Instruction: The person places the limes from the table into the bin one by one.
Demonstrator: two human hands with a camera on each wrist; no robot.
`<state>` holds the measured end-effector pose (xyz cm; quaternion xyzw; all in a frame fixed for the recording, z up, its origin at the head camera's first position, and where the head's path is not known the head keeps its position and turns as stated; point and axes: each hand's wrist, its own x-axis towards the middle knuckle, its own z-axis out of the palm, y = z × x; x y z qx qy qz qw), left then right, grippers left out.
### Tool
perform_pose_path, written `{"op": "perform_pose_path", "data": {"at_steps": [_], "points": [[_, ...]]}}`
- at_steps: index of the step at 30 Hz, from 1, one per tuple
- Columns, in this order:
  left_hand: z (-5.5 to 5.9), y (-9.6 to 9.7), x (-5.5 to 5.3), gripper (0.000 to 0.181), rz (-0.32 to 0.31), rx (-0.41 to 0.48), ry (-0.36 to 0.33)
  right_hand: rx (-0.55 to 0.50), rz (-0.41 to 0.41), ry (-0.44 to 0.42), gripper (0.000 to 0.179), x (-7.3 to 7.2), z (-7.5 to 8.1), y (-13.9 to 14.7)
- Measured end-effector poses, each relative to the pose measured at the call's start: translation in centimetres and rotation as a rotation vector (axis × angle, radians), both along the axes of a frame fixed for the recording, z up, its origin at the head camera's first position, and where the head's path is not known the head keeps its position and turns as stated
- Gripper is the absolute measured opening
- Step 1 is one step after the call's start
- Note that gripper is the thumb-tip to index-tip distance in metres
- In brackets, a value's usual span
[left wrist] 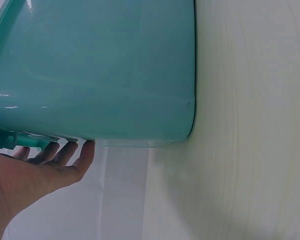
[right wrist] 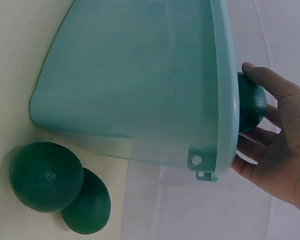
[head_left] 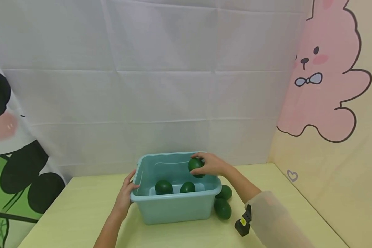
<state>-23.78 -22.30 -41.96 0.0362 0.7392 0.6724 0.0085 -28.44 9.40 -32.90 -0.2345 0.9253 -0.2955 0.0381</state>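
Note:
A light teal plastic bin stands on the table. My left hand holds its left rim; in the left wrist view the fingers touch the outer wall, and the thumb is hidden there. Above the bin's right end, my right hand grips a dark green, egg-shaped fruit like an avocado between thumb and fingers. Inside the bin lie two similar green fruits, one on the left and one nearer the middle. Part of each is hidden by the front rim.
Two more green fruits lie on the pale table just right of the bin, a nearer one and a farther one. A white cloth hangs behind, and a yellow wall stands at the right.

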Motion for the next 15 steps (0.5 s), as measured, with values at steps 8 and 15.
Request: {"op": "perform_pose_path", "data": {"at_steps": [8, 15], "points": [[0.0, 0.0, 0.1, 0.065, 0.002, -0.004, 0.005, 0.016, 0.02, -0.002, 0.06, 0.0, -0.6, -0.9], [0.0, 0.0, 0.1, 0.065, 0.004, -0.004, 0.003, 0.023, 0.03, -0.017, 0.059, 0.0, -0.8, -1.5]]}}
